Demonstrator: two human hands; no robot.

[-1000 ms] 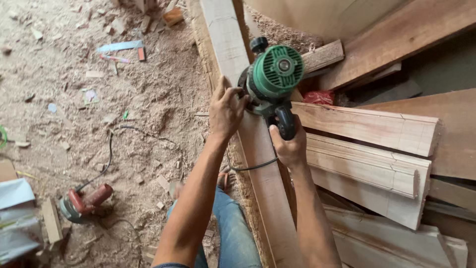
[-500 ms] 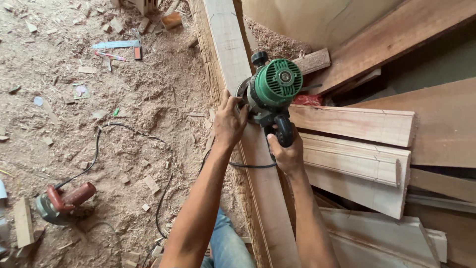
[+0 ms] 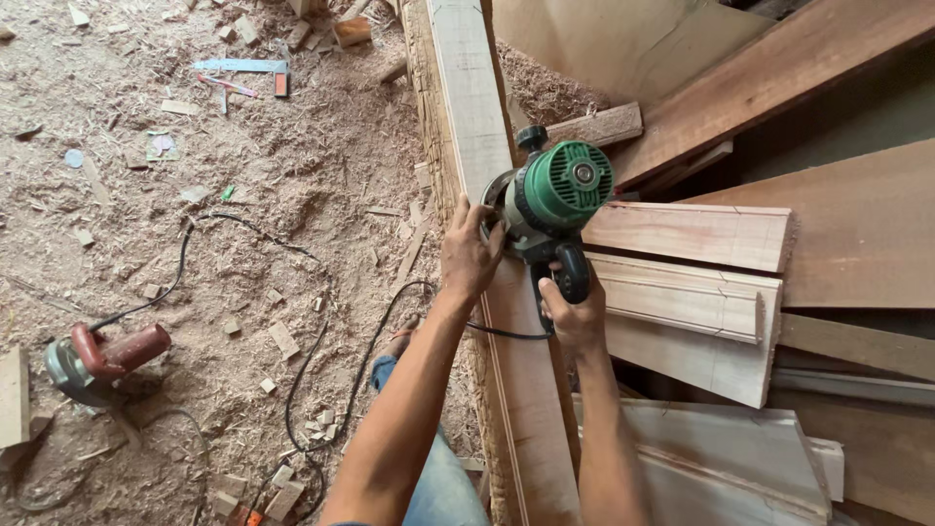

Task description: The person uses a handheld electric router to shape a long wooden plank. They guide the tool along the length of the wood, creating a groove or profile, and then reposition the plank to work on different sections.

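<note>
A green electric router (image 3: 557, 195) is held upright on a long pale plank (image 3: 487, 244) that runs from the top of the view down to its bottom edge. The left hand (image 3: 469, 255) is pressed against the router's left side, its fingers (image 3: 484, 222) curled around the body of the tool. The right hand (image 3: 575, 317) is clenched around the black handle (image 3: 570, 273) that sticks out from the router toward the person, just below the green cap. Both sets of fingers are thus closed on the router. A black knob (image 3: 531, 136) is seen on the far side of the router, above the plank.

A black cable (image 3: 506, 334) is led from beneath the router leftward, off the plank, and down across the floor (image 3: 243, 195), which is covered with sawdust and wood chips. Left of the plank, well apart from it, a red-handled power saw (image 3: 102, 358) is laid on the floor with its own black cord (image 3: 195, 244) curving away from it. Farther up the floor, near the top of the view and left of the plank, a blue-edged square ruler (image 3: 243, 68) is seen among offcuts.

Right of the plank, several moulded boards (image 3: 691, 292) are stacked at angles, the nearest one touching the plank's right edge beneath the router. Darker, broader boards (image 3: 857, 234) are laid beyond them, farther right. Below the hands, beside the plank's left edge, a knee in blue jeans (image 3: 438, 487) and a bare foot (image 3: 399, 341) are visible.
</note>
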